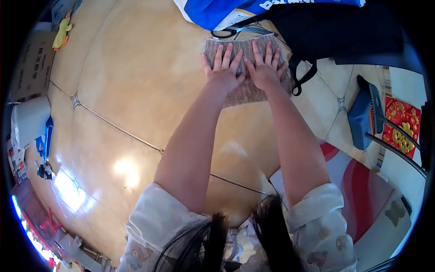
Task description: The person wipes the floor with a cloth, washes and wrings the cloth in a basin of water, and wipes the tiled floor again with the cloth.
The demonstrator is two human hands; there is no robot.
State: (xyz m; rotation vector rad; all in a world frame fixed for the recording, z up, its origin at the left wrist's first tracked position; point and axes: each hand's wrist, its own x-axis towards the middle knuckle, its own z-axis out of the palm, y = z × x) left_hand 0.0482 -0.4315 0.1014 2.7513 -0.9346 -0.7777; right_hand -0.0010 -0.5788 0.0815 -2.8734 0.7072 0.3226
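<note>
A brownish-grey, streaky piece of cloth (247,97) lies flat on the tiled floor ahead of me. My left hand (223,70) rests on its left half, fingers spread and palm down. On the right half, my right hand (265,68) lies likewise flat with fingers apart. The two thumbs nearly meet at the middle of the cloth. Just beyond its far edge is a pair of scissors (244,31) with dark handles, partly covered by a blue and white bag. Neither hand grips anything.
The blue and white bag (213,13) and a black bag (335,34) with a strap lie at the far right. A blue dustpan and brush (361,118) stand at right. Cardboard (34,65) and a yellow duck toy (62,34) are at left. A red-striped board (353,186) lies near my right arm.
</note>
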